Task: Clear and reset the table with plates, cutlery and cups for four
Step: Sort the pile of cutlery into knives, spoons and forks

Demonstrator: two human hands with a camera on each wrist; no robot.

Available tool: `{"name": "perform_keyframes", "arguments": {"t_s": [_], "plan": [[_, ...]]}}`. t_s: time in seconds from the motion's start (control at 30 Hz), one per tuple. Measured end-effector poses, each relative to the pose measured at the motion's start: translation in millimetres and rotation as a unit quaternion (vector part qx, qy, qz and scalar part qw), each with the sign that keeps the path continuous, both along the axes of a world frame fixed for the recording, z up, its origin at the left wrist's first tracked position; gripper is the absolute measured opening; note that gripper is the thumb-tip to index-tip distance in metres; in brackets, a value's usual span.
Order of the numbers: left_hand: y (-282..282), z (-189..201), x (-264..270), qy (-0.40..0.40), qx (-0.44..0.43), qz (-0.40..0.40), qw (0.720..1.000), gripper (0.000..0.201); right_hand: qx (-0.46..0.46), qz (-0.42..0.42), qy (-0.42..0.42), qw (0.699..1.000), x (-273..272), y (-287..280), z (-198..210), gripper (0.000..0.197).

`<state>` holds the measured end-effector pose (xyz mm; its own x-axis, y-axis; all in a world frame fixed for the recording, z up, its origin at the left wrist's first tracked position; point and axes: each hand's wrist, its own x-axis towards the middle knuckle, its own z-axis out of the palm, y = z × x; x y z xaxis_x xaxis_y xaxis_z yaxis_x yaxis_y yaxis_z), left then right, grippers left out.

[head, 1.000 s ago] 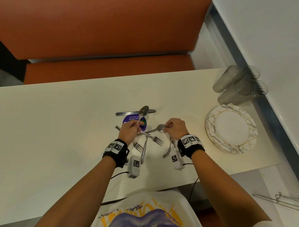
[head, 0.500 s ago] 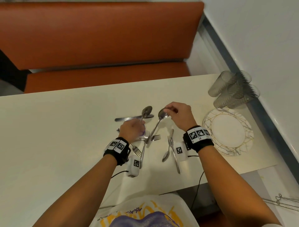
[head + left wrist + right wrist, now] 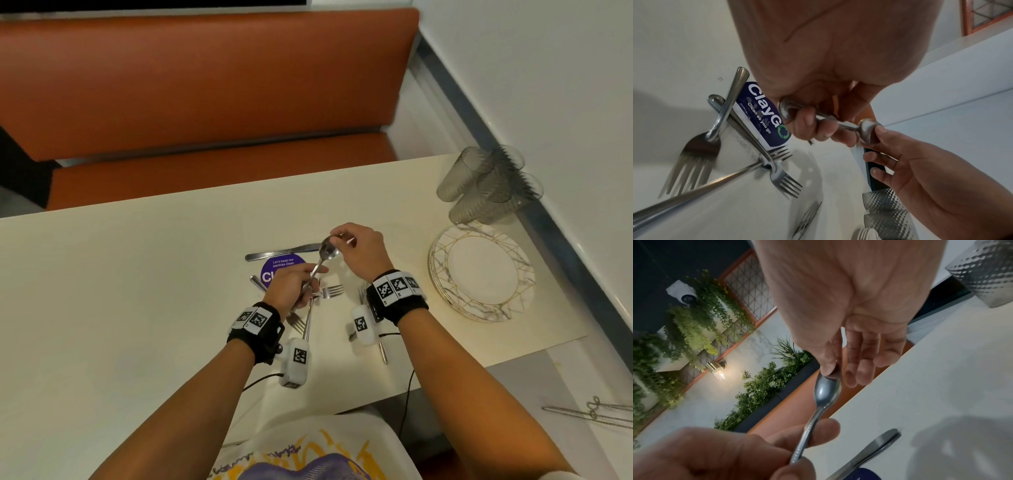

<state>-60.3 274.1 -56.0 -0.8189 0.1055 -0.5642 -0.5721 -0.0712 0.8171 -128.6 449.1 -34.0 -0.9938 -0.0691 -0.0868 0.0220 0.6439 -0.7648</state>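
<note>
Spoon (image 3: 320, 265) held above table (image 3: 137, 291), near its middle, between both hands; left hand (image 3: 291, 287) curled round handle, right hand (image 3: 359, 250) pinching bowl tip with thumb and forefinger, other fingers loose

Forks (image 3: 330, 291) and more cutlery lie crossed on table under hands, beside purple sticker (image 3: 274, 270); knife (image 3: 281, 253) just beyond sticker

Plates (image 3: 479, 274) stacked at right, cups (image 3: 486, 188) behind them by wall
</note>
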Motion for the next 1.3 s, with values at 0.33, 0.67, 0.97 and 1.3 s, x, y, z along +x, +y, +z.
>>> {"name": "perform_keyframes", "arguments": {"t_s": [0.33,0.67,0.97,1.3], "plan": [[9,-6,3,-0.015,-0.023,-0.038,0.999,0.03,-0.056,-0.008,-0.032,0.998,7,9,-1,0.01],[23,-36,11,-0.015,-0.108,-0.018,0.994,0.034,0.057,0.052,-0.089,0.993,26,62,-41,0.024],[49,-49,18,-0.029,-0.134,0.023,0.99,0.032,0.367,0.359,-0.048,0.857,44,64,-71,0.029],[53,-47,14,-0.041,-0.14,0.118,0.982,0.028,0.274,0.431,-0.035,0.859,21,71,-66,0.011]]}}
